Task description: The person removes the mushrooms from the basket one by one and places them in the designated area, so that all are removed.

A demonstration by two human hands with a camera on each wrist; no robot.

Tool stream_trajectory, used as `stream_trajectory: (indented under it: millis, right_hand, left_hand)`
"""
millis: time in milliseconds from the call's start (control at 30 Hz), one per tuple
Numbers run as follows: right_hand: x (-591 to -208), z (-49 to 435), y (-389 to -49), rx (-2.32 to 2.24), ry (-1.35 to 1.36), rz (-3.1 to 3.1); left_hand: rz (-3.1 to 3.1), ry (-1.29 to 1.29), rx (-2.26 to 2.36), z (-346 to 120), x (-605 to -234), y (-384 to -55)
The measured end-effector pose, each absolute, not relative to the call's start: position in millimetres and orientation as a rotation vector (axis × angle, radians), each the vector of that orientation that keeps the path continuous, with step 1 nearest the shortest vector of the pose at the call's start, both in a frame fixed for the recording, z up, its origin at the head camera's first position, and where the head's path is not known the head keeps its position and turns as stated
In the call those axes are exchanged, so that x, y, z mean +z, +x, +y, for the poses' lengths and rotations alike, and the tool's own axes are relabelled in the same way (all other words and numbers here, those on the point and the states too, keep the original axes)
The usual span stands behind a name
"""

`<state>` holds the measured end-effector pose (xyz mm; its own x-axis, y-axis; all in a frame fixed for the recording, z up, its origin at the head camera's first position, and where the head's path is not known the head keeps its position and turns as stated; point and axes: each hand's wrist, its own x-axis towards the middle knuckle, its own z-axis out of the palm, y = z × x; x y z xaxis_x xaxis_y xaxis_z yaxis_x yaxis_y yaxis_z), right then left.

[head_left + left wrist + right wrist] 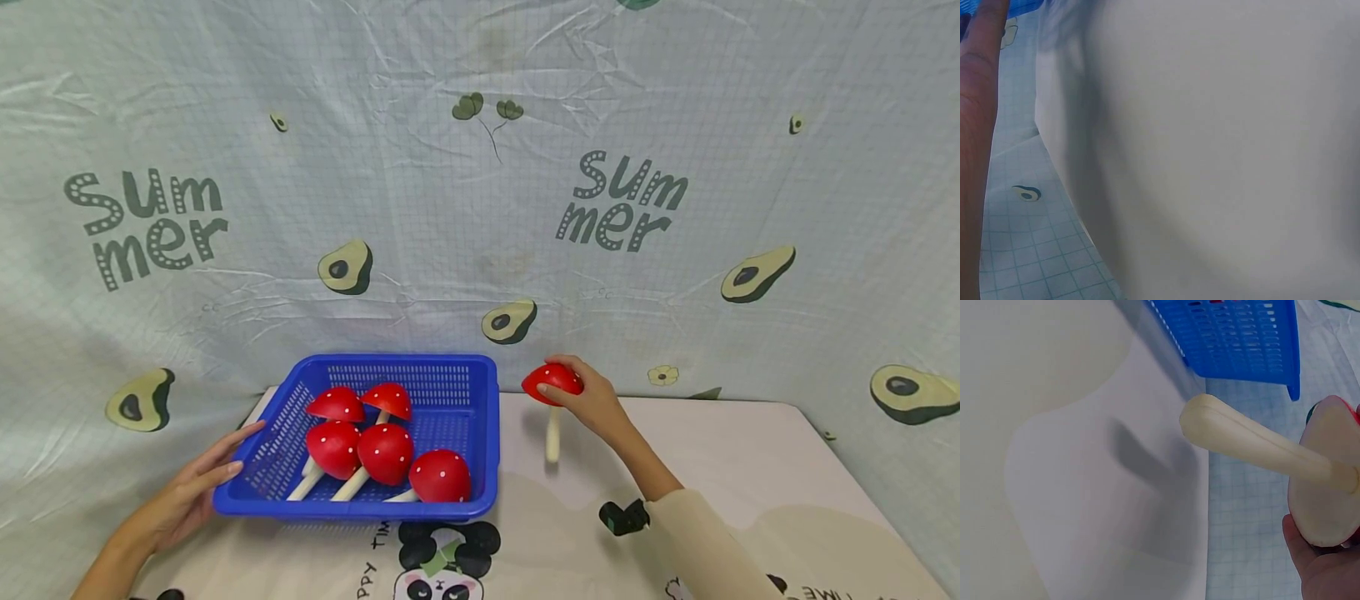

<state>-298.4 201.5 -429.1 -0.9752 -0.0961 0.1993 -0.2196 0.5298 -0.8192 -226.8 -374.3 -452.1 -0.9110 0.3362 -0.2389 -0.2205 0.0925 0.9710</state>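
My right hand (pixel 592 400) grips a red toy mushroom (pixel 552 383) by its white-dotted cap, right of the basket. Its pale stem (pixel 1260 447) points down in the head view, its tip close over the tabletop with a shadow (pixel 1138 453) beside it in the right wrist view. A blue plastic basket (pixel 497 433) holds several more red-capped mushrooms (pixel 386 454), mostly along its left and front. Against the basket's left side rests my left hand (pixel 187 496), fingers fairly straight, with the thumb near the front left corner.
The table (pixel 555 517) wears a pale cloth with panda prints. A hanging sheet (pixel 420 208) with avocado prints rises right behind it. A small black object (pixel 624 517) shows beside my right sleeve (pixel 712 542).
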Motion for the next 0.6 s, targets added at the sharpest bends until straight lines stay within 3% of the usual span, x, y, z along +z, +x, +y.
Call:
stream_trajectory:
  millis: [600]
  right_hand:
    - [-435.6, 194.7, -318.0, 1.426, 0.242, -2.678]
  left_hand:
    - [1.930, 0.142, 1.928, -374.8, -453.4, -226.1]
